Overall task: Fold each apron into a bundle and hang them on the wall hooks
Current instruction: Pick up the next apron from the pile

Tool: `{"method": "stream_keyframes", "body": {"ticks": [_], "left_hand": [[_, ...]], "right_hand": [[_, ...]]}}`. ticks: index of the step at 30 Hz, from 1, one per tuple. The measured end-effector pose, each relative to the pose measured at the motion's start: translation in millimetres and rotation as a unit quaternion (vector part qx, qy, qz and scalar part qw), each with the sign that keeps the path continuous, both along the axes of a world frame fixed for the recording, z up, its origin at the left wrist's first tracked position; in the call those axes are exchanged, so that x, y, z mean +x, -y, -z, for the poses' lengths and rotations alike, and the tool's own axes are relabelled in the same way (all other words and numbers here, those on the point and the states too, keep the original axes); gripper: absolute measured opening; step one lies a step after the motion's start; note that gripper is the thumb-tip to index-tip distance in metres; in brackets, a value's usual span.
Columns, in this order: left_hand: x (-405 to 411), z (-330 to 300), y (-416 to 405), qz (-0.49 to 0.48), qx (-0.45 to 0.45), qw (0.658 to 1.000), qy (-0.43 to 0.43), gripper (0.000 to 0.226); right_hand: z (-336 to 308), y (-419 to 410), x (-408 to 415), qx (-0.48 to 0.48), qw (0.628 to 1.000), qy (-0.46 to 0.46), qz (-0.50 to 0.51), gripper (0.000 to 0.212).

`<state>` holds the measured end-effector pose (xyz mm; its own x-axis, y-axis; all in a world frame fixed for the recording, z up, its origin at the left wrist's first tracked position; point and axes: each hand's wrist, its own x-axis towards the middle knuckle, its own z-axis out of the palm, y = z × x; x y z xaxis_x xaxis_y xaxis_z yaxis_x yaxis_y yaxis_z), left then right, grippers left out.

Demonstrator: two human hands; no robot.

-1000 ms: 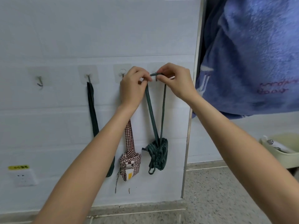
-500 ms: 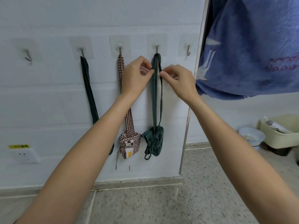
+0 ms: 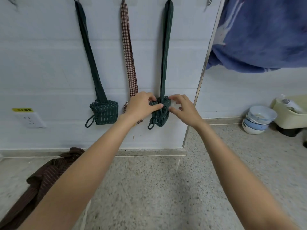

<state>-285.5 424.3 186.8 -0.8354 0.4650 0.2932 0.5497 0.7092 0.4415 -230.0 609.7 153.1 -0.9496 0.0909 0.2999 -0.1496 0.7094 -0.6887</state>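
Note:
Three folded aprons hang by their straps on the white wall. A green striped bundle point(image 3: 104, 112) hangs on the left. The red checked bundle point(image 3: 129, 63) is in the middle, its lower part hidden behind my left hand point(image 3: 141, 105). On the right hangs a second green striped bundle point(image 3: 159, 116). My left hand pinches its top left side and my right hand point(image 3: 182, 107) holds its top right side. A brown striped apron point(image 3: 38, 181) lies loose on the floor at the lower left.
A wall socket point(image 3: 29, 117) sits low on the left. A metal corner strip point(image 3: 201, 77) ends the wall panel. A blue blanket point(image 3: 264, 32) hangs at the upper right. Stacked bowls point(image 3: 258, 119) and a cream bin point(image 3: 290, 113) stand on the speckled floor.
Both hands have dropped from the strap at the hook down to the right green bundle. The view has tilted down, so the floor and the brown apron now show.

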Motion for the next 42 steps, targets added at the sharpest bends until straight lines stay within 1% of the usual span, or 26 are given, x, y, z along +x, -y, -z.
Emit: {"method": "stream_keyframes", "body": {"ticks": [2,3,4,6,8,10,11,16,17,19,20,21,23,25,27,30,32,34,37,40,42], "left_hand": [[1,1,0,0.028,0.022,0.999,0.017,0.037],[1,2,0,0.044,0.028,0.998,0.026,0.035],[0,3,0,0.056,0.034,0.997,0.035,0.034],[-3,7,1,0.060,0.049,0.996,0.044,0.033],[-8,13,2,0.054,0.074,0.995,0.040,0.031],[-12,18,1,0.043,0.097,0.994,0.037,0.028],[-14,20,-2,0.034,0.103,0.993,0.037,0.026],[-14,19,-7,0.030,0.114,0.992,0.035,0.020],[-13,18,-6,0.031,0.118,0.992,0.043,0.022],[-10,17,-4,0.035,0.127,0.988,0.082,0.035],[-9,18,-4,0.039,0.121,0.988,0.089,0.041],[-10,19,-4,0.041,0.106,0.991,0.077,0.044],[-13,22,-5,0.034,0.098,0.993,0.048,0.039],[-16,23,-7,0.016,0.114,0.993,0.030,0.031],[-18,25,-10,0.010,0.130,0.991,0.024,0.027],[-17,30,-12,0.010,0.125,0.992,-0.005,0.027],[-10,34,-11,0.005,0.114,0.992,-0.050,0.029],[1,35,-9,0.002,0.108,0.989,-0.096,0.031],[28,36,-1,-0.002,0.136,0.982,-0.130,0.028],[68,43,20,-0.040,0.198,0.969,-0.142,0.022],[96,53,43,-0.093,0.228,0.958,-0.149,0.020]], "right_hand": [[6,2,5,-0.119,0.993,0.007,-0.011,0.029],[9,2,7,-0.151,0.988,0.003,-0.013,0.028],[12,3,9,-0.158,0.987,-0.010,-0.010,0.027],[16,7,9,-0.124,0.991,-0.044,0.011,0.029],[17,12,5,-0.050,0.996,-0.067,0.043,0.031],[16,17,-2,0.018,0.994,-0.070,0.079,0.034],[16,17,-5,0.034,0.993,-0.066,0.094,0.035],[14,15,-11,0.063,0.989,-0.050,0.121,0.037],[14,15,-10,0.065,0.989,-0.052,0.122,0.037],[16,16,-9,0.053,0.991,-0.054,0.112,0.038],[18,16,-8,0.037,0.993,-0.053,0.101,0.040],[19,16,-7,0.018,0.995,-0.050,0.087,0.043],[22,16,-7,0.004,0.997,-0.046,0.062,0.052],[24,16,-9,0.029,0.997,-0.049,0.061,0.056],[25,16,-10,0.054,0.994,-0.061,0.070,0.055],[26,15,-7,0.100,0.988,-0.078,0.084,0.056],[27,14,-3,0.118,0.983,-0.109,0.093,0.055],[28,14,5,0.140,0.969,-0.174,0.103,0.047],[30,23,22,0.177,0.942,-0.275,0.080,0.023],[34,45,46,0.151,0.939,-0.308,0.023,0.015],[39,65,61,0.122,0.949,-0.289,-0.026,0.016]]}}
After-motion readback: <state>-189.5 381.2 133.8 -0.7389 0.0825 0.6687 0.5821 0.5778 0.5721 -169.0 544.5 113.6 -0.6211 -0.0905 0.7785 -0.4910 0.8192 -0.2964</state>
